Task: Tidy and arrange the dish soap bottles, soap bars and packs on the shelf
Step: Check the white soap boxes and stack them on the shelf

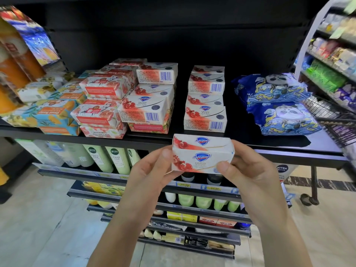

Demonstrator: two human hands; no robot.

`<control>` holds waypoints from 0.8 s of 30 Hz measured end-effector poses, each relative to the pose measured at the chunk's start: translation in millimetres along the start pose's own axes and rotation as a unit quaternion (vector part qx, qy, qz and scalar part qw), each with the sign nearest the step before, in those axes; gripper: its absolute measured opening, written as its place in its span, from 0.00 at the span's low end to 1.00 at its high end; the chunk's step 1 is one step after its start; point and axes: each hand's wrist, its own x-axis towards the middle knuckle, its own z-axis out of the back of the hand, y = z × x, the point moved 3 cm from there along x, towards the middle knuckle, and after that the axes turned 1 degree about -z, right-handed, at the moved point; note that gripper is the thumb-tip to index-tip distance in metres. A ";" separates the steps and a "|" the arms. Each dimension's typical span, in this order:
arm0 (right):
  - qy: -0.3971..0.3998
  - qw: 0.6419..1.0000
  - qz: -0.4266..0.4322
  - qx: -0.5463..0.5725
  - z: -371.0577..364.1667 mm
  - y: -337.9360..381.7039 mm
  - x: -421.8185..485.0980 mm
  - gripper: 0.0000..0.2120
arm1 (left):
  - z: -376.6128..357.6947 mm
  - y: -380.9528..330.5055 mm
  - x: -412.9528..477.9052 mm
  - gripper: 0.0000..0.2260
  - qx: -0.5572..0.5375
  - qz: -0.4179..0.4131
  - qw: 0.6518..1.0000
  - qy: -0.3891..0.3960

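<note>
Just before the front edge of the shelf (319, 141), both hands pinch one white Safeguard soap box (202, 157): left hand (152, 170) at its left end, right hand (248, 170) at its right. Behind it stands a stack of matching boxes (206, 99), with blue panda packs (277, 105) to the right.

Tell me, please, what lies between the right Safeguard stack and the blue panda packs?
Nothing: in the head view, bare shelf separates the right Safeguard stack from the blue panda packs.
</note>
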 end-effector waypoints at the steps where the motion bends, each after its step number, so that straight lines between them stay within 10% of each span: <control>1: 0.003 1.000 0.004 0.001 0.6 0.0 0.2 0.21 | -0.8 -1.6 -0.7 0.21 -0.001 0.001 1.000 0.006; 18: 0.037 0.993 -0.093 -0.066 1.6 -5.4 -1.3 0.42 | -1.7 -6.0 -0.1 0.17 -0.078 -0.007 0.997 -0.009; 24: 0.009 0.993 -0.105 -0.048 -5.1 -1.0 -3.5 0.19 | -1.5 -3.1 -0.8 0.24 -0.078 -0.001 0.997 -0.027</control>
